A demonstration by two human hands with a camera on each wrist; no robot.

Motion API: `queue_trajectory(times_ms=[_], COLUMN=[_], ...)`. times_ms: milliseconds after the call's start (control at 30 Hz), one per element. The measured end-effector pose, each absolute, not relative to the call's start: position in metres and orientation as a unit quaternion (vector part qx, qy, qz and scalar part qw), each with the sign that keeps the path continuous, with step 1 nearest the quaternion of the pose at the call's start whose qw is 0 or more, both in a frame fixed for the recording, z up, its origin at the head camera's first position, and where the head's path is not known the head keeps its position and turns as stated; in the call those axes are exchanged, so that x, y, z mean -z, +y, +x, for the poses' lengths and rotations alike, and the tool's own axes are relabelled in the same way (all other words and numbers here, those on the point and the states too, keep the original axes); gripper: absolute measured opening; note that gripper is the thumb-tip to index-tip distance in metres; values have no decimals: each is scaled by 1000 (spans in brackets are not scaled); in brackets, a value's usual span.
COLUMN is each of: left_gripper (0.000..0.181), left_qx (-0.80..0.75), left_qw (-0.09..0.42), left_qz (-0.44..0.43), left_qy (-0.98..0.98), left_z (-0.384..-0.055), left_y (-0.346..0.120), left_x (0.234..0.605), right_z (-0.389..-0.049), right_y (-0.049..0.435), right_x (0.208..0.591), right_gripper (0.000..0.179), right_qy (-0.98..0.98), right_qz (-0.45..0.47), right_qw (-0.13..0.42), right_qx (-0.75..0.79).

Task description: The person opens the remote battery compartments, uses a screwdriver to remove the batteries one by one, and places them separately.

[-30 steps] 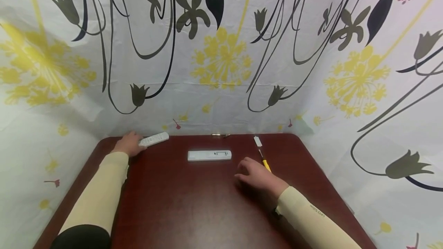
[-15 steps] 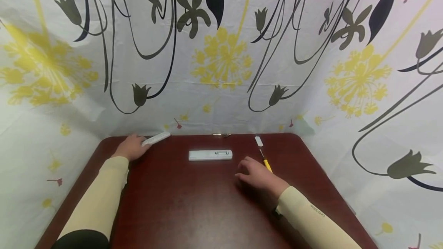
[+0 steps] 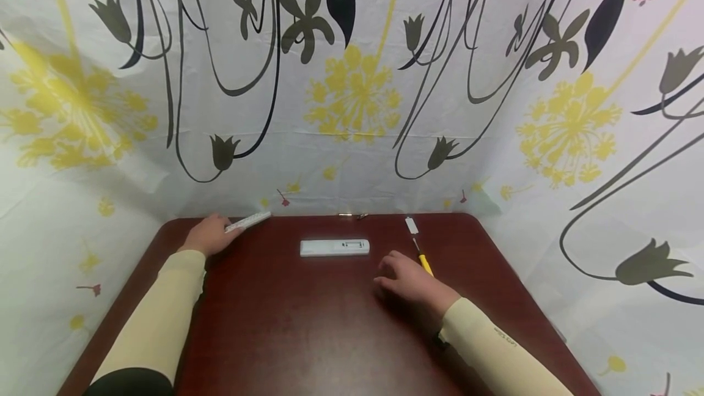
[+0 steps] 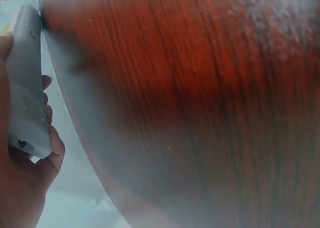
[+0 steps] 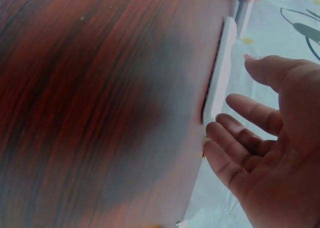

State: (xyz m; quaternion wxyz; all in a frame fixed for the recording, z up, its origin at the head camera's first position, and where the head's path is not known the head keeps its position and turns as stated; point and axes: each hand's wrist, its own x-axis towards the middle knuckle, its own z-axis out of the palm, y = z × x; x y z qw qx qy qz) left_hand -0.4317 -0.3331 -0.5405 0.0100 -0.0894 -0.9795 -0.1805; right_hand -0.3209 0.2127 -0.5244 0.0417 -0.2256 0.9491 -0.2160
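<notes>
My left hand (image 3: 211, 235) grips a white remote control (image 3: 250, 220) at the back left of the table. In the left wrist view its fingers curl round the sides of the remote control (image 4: 27, 83), whose plain back shows. My right hand (image 3: 412, 280) rests at the right with loosely bent fingers. Nothing lies between the thumb and fingers of that hand (image 5: 280, 133) in the right wrist view. Just beyond it is a screwdriver with a yellow handle (image 3: 425, 263), partly hidden by the hand. A second white remote control (image 3: 324, 248) lies between the hands, with an uncovered recess near its right end.
A small white cover-like piece (image 3: 411, 225) lies at the screwdriver's tip. Small shiny cylinders, perhaps batteries (image 3: 352, 216), sit at the back edge of the dark red table (image 3: 308, 322). Patterned cloth (image 3: 352, 176) hangs close behind and along both sides.
My left hand has drawn slightly toward me and right, and the remote control in it has tilted so its button face shows less. The right hand has stayed still.
</notes>
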Motion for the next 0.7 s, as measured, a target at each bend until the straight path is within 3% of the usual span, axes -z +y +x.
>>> queue_trajectory(times_ms=[700], left_gripper=[63], left_qx=[171], left_qw=[59], left_qz=[-117], left_qy=[-977], left_z=[-431], left_y=[-326], left_x=[534], right_z=[-323], right_y=[210], right_x=[520], right_gripper=[22], right_qy=[948], right_qz=[-227], right_qw=[34], right_qx=[223])
